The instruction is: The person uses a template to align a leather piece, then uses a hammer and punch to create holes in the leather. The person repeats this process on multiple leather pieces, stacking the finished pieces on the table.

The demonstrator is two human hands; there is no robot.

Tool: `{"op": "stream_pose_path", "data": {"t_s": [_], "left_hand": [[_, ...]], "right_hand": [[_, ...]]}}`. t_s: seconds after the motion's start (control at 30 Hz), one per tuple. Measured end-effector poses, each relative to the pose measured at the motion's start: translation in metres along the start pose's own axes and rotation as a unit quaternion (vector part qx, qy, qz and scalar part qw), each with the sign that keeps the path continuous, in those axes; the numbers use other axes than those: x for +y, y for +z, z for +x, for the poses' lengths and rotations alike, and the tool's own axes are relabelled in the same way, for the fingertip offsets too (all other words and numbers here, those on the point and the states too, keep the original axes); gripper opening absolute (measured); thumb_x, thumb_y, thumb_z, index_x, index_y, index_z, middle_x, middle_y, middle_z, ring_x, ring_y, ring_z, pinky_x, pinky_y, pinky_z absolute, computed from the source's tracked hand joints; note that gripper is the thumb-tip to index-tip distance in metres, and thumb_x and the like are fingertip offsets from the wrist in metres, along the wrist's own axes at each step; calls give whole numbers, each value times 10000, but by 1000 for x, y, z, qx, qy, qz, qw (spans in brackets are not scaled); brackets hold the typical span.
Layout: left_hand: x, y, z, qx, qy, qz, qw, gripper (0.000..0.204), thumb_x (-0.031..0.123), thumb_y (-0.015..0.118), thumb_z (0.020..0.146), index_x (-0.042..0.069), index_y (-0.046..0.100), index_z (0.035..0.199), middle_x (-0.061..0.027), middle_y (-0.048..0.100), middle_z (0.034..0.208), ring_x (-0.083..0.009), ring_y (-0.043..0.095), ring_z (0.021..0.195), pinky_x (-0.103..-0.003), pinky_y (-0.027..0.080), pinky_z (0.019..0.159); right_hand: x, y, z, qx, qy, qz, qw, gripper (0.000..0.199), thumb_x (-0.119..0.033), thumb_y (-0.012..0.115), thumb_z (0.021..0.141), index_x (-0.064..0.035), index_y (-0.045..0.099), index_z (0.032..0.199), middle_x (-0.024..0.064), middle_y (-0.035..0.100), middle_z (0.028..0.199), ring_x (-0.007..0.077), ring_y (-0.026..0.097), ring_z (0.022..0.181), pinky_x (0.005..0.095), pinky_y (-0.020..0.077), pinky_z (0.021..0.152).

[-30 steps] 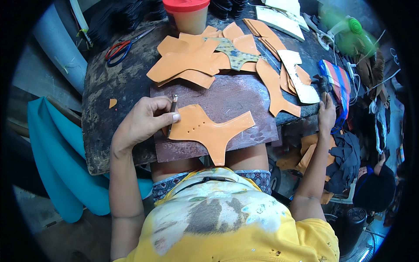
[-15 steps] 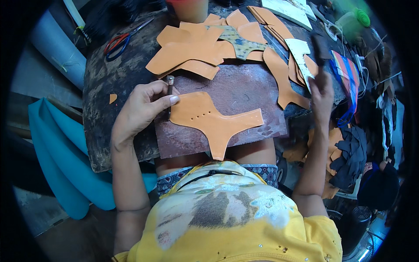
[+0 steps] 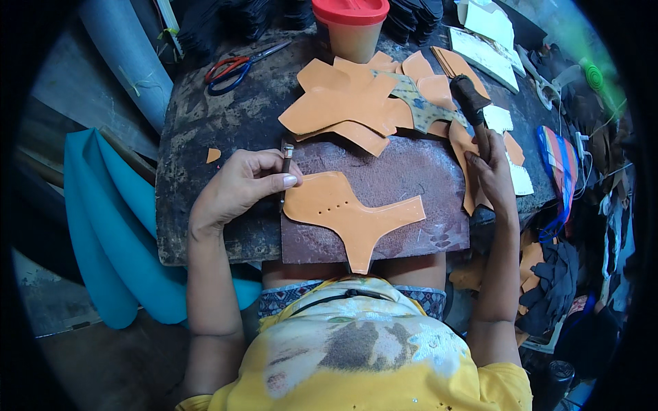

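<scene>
L hand pinching metal punch on tan leather piece, R hand gripping dark mallet

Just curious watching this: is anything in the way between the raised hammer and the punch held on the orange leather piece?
Nothing visible. The hammer in the right hand has bare brown board between it and the punch in the left hand.
</scene>
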State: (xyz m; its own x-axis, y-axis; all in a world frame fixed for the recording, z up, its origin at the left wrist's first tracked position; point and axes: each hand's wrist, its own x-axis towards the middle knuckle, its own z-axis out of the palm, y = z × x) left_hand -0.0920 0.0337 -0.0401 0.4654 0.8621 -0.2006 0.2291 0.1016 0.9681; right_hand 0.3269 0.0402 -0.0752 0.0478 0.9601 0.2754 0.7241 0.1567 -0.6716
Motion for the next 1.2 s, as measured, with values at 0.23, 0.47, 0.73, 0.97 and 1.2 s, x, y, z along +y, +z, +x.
{"op": "stream_pose_path", "data": {"t_s": [0.23, 0.47, 0.73, 0.97, 1.2], "left_hand": [[-9, 2, 1, 61, 48, -42, 996, 204, 147, 665, 889, -24, 698, 996, -83, 662, 1018, -132, 608, 930, -282, 478, 871], [0, 3, 9, 64, 58, -18, 996, 284, 209, 698, 881, -38, 667, 1017, -44, 641, 893, -99, 607, 847, -245, 479, 808], [0, 1, 41, 201, 80, 30, 976, 262, 192, 682, 886, -44, 683, 1000, -92, 660, 1054, -132, 592, 1018, -275, 435, 922], [3, 0, 56, 185, 118, 171, 961, 200, 110, 686, 864, -55, 712, 974, -100, 577, 1192, -169, 585, 1072, -276, 455, 907], [0, 16, 54, 217, 113, 136, 960, 201, 47, 693, 830, -59, 708, 1000, -110, 540, 1228, -161, 609, 1021, -260, 513, 860]], "right_hand": [[-1, -5, 4, -50, 54, 78, 994, 399, -22, 638, 840, -24, 491, 1211, 97, 561, 1033, 197, 526, 977, 311, 408, 902], [-44, -24, 5, -58, -13, 116, 991, 380, 110, 494, 771, -50, 494, 1115, 36, 490, 979, 140, 501, 951, 278, 410, 870], [-100, 2, -24, -44, -159, -43, 985, 433, 93, 619, 731, -9, 510, 1137, 175, 533, 1035, 368, 528, 971, 396, 432, 869], [-129, 28, -96, -226, -226, -167, 933, 387, -63, 681, 689, -95, 572, 1059, 158, 535, 1269, 368, 437, 1293, 513, 335, 1044], [-124, 31, -95, -204, -173, -97, 959, 402, -43, 680, 682, -86, 576, 1068, 137, 531, 1083, 351, 522, 1054, 456, 403, 914]]}}
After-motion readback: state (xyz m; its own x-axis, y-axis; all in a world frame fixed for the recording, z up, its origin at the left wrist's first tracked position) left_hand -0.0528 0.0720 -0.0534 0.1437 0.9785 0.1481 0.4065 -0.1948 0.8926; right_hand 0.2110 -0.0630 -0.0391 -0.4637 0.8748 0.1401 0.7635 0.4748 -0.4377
